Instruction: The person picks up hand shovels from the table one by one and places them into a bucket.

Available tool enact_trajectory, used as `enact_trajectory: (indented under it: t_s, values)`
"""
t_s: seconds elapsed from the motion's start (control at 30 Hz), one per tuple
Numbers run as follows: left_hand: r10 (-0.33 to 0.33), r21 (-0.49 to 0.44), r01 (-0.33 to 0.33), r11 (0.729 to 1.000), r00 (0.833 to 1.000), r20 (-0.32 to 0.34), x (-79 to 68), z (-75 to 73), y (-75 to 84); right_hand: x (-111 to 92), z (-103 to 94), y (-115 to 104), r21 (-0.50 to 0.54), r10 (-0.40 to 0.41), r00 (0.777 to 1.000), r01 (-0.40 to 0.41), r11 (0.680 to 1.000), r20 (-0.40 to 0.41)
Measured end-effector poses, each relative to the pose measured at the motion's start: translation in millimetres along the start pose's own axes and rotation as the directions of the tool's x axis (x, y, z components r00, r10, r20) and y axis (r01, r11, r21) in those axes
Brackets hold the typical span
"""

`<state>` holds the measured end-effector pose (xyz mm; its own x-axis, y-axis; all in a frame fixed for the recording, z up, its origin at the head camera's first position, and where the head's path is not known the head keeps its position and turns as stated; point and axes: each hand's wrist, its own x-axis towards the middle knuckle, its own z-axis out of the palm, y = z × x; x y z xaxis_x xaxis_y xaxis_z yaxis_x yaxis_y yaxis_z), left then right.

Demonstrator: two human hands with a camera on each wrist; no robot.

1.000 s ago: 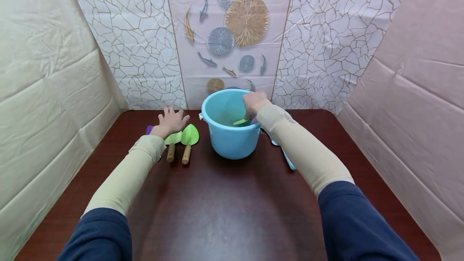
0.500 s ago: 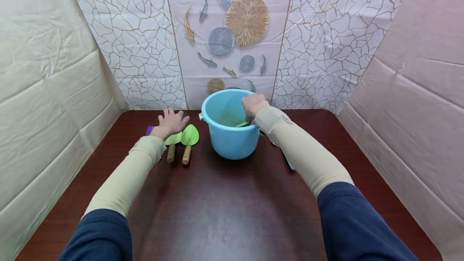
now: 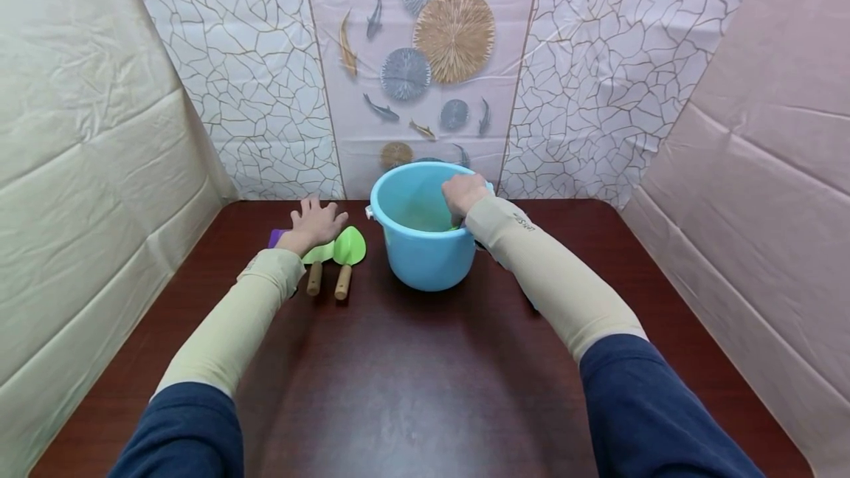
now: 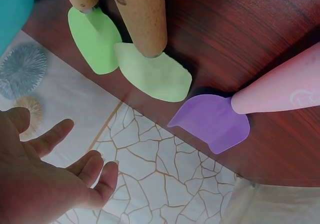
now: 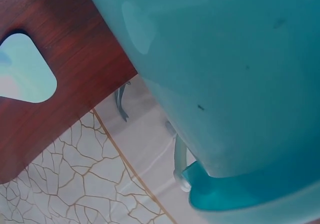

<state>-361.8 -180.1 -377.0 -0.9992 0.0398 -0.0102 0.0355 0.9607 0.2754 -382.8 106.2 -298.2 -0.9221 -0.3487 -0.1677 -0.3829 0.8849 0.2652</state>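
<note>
In the head view a light blue bucket (image 3: 428,260) stands upright near the table's back edge. My right hand (image 3: 465,194) is curled inside its right rim, gripping a tool with a green part (image 3: 454,228); only a sliver of it shows, the rest being hidden by hand and bucket wall. In the right wrist view the bucket's outer wall (image 5: 200,84) blocks that hand. My left hand (image 4: 55,174) is spread with nothing in it, over a green trowel (image 4: 95,39) and a pale green trowel (image 4: 155,77), both wooden-handled, and a purple-bladed tool (image 4: 212,121) with a pink handle.
Right of the bucket, a pale rounded blade (image 5: 30,69) lies on the dark red wooden table (image 3: 398,382); my forearm covers most of the things there in the head view. Patterned cloth (image 3: 584,80) hangs behind the table, with plain cloth at both sides.
The green part under my right hand has sunk deeper into the bucket, from a clear strip to a sliver. The right forearm has shifted slightly left; my left hand stays put.
</note>
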Motion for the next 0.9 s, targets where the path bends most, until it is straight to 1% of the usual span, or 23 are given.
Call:
enact_trajectory:
  t_s: [0.27,0.57,0.8,0.9]
  values:
    - [0.0,0.007,0.0,1.0,1.0,0.008,0.0,0.9,-2.5,-1.5,-0.6,-2.1,-0.011,-0.013,1.0,0.013,1.0,0.01]
    - [0.0,0.007,0.0,1.0,1.0,-0.002,-0.2,0.2,-5.1,-2.8,-1.9,-3.2,-0.03,-0.03,0.999,0.031,0.999,0.028]
    - [0.011,-0.003,-0.011,1.0,1.0,0.014,-2.6,1.5,-9.4,-4.3,-1.7,-4.1,-0.039,-0.044,0.999,0.045,0.998,0.032]
    - [0.017,0.0,-0.017,1.0,1.0,0.018,-2.0,3.3,-7.7,-5.6,0.0,-0.8,-0.031,-0.056,0.998,0.057,0.998,0.029]
